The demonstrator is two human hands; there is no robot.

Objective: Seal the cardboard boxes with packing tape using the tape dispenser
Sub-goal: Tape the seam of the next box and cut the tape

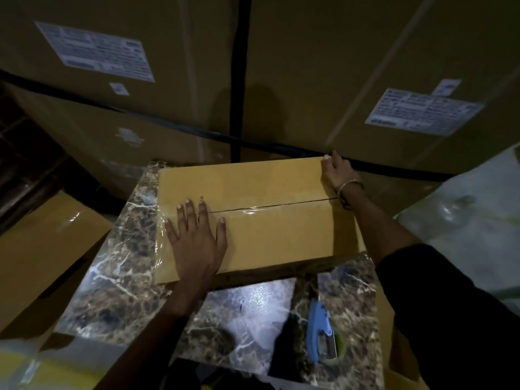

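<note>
A closed tan cardboard box (270, 235) lies on a marble-patterned table (118, 277). Clear packing tape (247, 211) runs along the left part of its centre seam and wraps down over the left end. My left hand (197, 235) lies flat on the box top at the taped left end, fingers spread. My right hand (336, 173) grips the far right corner of the box. The blue tape dispenser (320, 330) with its tape roll lies on the table near me, to the right, apart from both hands.
Large cardboard cartons (295, 66) with white labels and black straps stand right behind the table. Another tan box (42, 249) sits low at the left. Something wrapped in clear plastic (478, 215) is at the right.
</note>
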